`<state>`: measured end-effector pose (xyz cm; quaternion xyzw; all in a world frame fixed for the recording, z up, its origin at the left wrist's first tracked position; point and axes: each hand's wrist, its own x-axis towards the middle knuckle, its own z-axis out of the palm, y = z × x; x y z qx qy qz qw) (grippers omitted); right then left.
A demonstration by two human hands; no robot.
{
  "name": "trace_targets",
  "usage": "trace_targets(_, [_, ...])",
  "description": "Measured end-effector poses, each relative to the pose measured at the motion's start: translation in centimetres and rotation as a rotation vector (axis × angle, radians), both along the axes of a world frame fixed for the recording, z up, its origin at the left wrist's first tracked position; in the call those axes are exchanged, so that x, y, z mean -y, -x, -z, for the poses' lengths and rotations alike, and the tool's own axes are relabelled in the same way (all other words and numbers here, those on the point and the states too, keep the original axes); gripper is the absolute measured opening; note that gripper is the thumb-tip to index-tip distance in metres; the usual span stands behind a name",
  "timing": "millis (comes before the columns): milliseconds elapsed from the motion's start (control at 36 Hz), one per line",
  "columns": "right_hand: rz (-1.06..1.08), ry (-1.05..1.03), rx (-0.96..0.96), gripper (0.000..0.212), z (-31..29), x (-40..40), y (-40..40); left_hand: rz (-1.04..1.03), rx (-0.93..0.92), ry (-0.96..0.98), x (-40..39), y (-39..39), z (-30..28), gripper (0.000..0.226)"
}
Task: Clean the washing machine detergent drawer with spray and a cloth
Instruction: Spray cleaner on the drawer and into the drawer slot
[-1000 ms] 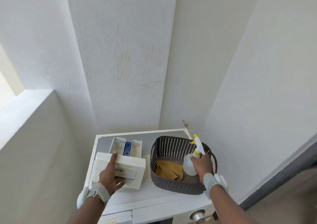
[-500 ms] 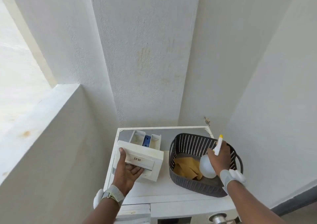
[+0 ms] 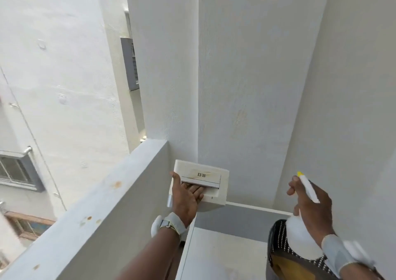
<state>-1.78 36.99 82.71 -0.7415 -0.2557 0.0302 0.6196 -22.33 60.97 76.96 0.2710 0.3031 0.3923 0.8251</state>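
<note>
1. The left hand [image 3: 186, 196] grips the drawer [image 3: 200, 181] by its front recess, lifted clear of the machine top [image 3: 225, 252] beside the ledge [image 3: 90, 211].
2. The right hand [image 3: 310, 206] grips the spray bottle [image 3: 307, 186], nozzle up.
3. The drawer lies left of the bottle, well apart; its compartments face away.
4. The cloth [image 3: 287, 264] stays in the basket [image 3: 276, 237].

My one head camera looks forward and down from close above, walls filling the upper frame.
</note>
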Motion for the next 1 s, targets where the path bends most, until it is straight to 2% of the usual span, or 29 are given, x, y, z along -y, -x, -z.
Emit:
trace_targets(139, [-0.322,0.057,-0.021,0.051,-4.9,-6.4,7.6,-0.112,-0.01,-0.076,-2.2,2.8,-4.8,0.102])
trace_targets(333, [-0.422,0.187,-0.058,0.071,-5.4,-12.5,14.7,-0.163,-0.095,-0.161,-3.2,4.7,-7.4,0.105])
trace_targets(528, [-0.494,0.256,0.053,0.052,-7.3,-14.8,18.3,-0.187,-0.129,-0.171,-3.3,7.5,-7.3,0.108])
trace_targets(611, [-0.442,0.265,0.106,0.054,-8.0,-15.3,17.8,-0.199,-0.121,-0.174,-3.6,7.8,-7.3,0.108])
trace_targets(778, [-0.46,0.225,-0.068,0.058,-7.4,-15.5,17.2,-0.213,-0.109,-0.159,-3.8,8.9,-6.8,0.11])
trace_targets(889, [-0.596,0.245,0.008,0.048,-7.5,-15.3,18.2,-0.221,-0.113,-0.174,-4.1,8.8,-6.8,0.11])
trace_targets(1000, [-0.581,0.218,0.014,0.05,-7.2,-16.0,19.4,-0.207,-0.138,-0.189,-4.4,8.7,-6.8,0.11])
